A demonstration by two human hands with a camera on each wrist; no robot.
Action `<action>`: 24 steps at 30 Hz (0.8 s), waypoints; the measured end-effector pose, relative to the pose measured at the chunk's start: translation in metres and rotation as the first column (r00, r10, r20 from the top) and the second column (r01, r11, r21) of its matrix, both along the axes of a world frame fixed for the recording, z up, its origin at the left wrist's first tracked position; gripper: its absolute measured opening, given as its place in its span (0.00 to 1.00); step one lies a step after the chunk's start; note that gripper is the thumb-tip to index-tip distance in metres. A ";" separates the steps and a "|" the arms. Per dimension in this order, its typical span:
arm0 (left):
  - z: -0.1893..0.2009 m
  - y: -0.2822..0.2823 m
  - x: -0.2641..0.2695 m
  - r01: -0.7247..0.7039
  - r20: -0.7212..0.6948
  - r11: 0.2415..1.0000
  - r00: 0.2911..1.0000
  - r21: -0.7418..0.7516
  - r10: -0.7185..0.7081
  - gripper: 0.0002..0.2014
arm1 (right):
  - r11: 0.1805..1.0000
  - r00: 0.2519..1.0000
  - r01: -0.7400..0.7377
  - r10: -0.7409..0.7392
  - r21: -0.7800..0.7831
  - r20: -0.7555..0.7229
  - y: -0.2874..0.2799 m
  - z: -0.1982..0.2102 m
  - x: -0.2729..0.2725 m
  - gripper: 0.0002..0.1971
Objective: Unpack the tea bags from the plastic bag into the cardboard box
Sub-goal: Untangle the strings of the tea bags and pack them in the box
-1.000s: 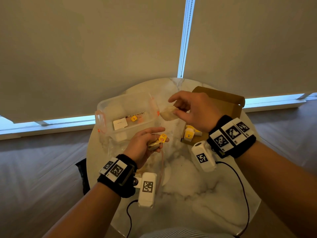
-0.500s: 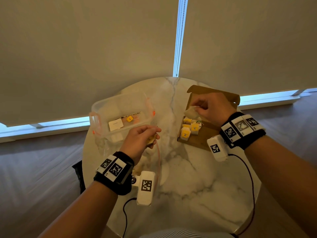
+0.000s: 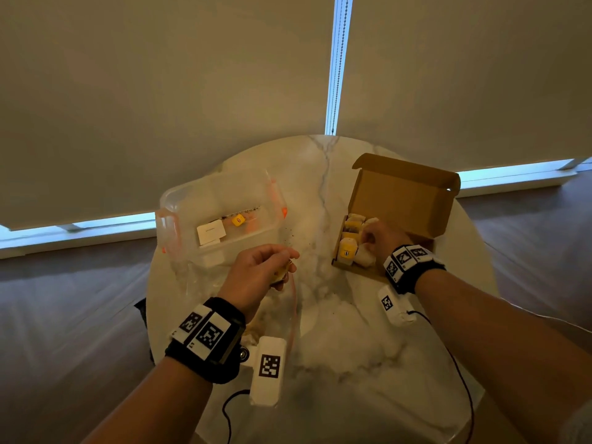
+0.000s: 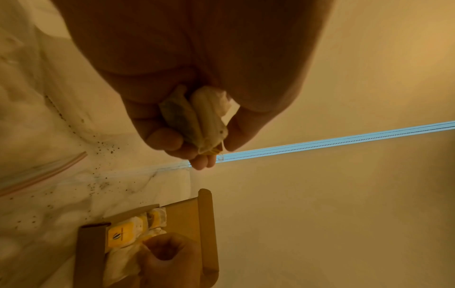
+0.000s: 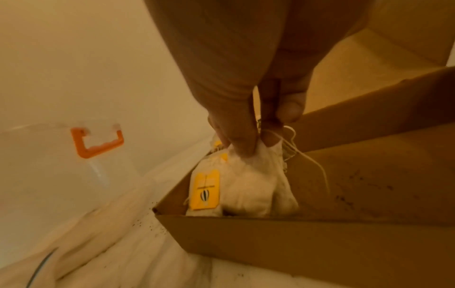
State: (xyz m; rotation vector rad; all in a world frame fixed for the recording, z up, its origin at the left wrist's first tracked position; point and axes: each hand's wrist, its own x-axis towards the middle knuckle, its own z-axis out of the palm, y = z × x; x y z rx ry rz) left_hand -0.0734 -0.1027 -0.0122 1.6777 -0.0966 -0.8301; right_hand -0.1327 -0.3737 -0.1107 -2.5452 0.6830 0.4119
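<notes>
The open cardboard box [image 3: 400, 200] sits at the table's right and holds several white tea bags with yellow tags [image 3: 347, 249]. My right hand [image 3: 373, 238] reaches into the box, its fingertips [image 5: 242, 144] pinching the top of a tea bag [image 5: 253, 183] that stands beside the others. My left hand [image 3: 266, 267] hovers over the table's middle, its fingers curled round two tea bags [image 4: 199, 120]. The clear plastic bag [image 3: 205, 283] with a pink zip strip lies crumpled under and left of that hand.
A clear plastic container [image 3: 221, 216] with orange clips stands at the back left, with a card and a yellow tag inside. Loose tea specks dot the round marble table [image 3: 336, 363]. Window blinds hang close behind. Cables trail from both wrist cameras.
My right hand carried its tea bag from mid-air rightward and down into the cardboard box. My left hand stayed over the table's middle, still holding its tea bags.
</notes>
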 end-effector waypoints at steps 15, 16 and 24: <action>-0.010 -0.004 0.004 0.002 -0.030 1.000 1.000 0.007 -0.002 0.10 | 0.921 0.911 0.389 -0.386 -0.004 -0.147 -0.002 -0.024 -0.006 0.14; -0.010 -0.004 0.005 0.003 -0.029 1.000 1.000 0.008 -0.003 0.10 | 0.922 0.914 0.386 -0.381 0.009 -0.139 -0.001 -0.024 -0.005 0.13; -0.006 -0.003 0.006 -0.048 -0.084 0.997 0.996 -0.058 0.043 0.15 | 0.938 0.931 0.346 -0.344 -0.004 -0.122 0.001 -0.004 -0.010 0.14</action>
